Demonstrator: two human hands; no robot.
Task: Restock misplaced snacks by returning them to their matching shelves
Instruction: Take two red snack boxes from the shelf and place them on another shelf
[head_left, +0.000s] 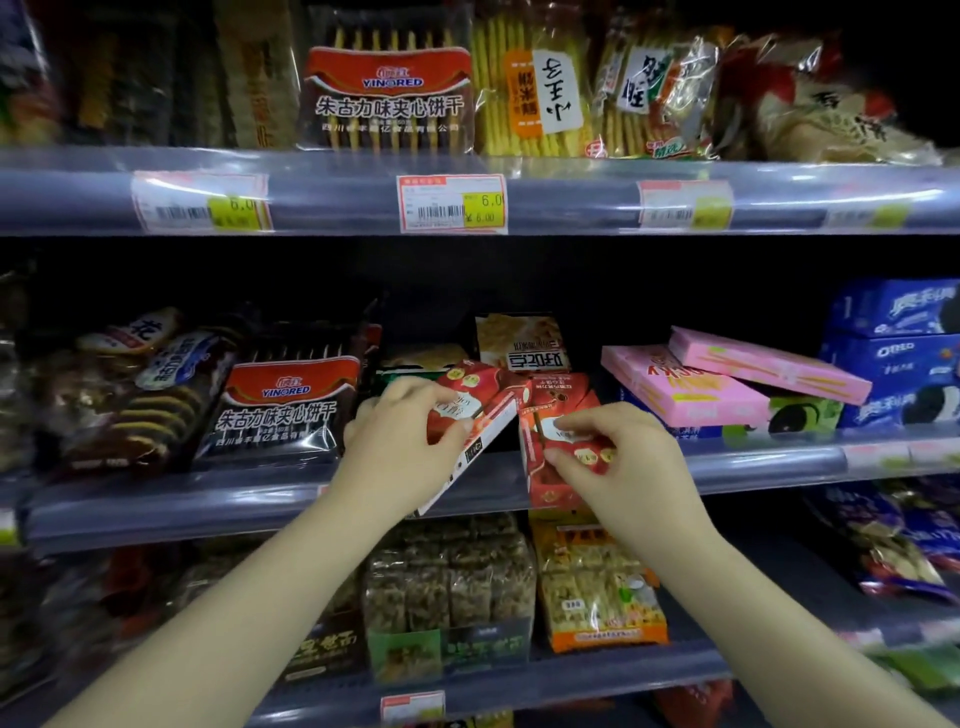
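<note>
left hand (400, 441) grips tilted red box (470, 410); right hand (618, 462) pinches second red box (558, 441).

Dim shop aisle: three grey shelf rails (571, 202) with price tags (451, 203), dark recesses behind.

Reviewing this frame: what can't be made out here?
Head view only:
- Flat red snack box in the left hand: its front print is partly covered by the fingers.
- Second flat red snack box under the right hand: likewise.
- Left yellow-and-white price tag: blurred.
- Blue biscuit boxes: cut off by the right edge.
</note>
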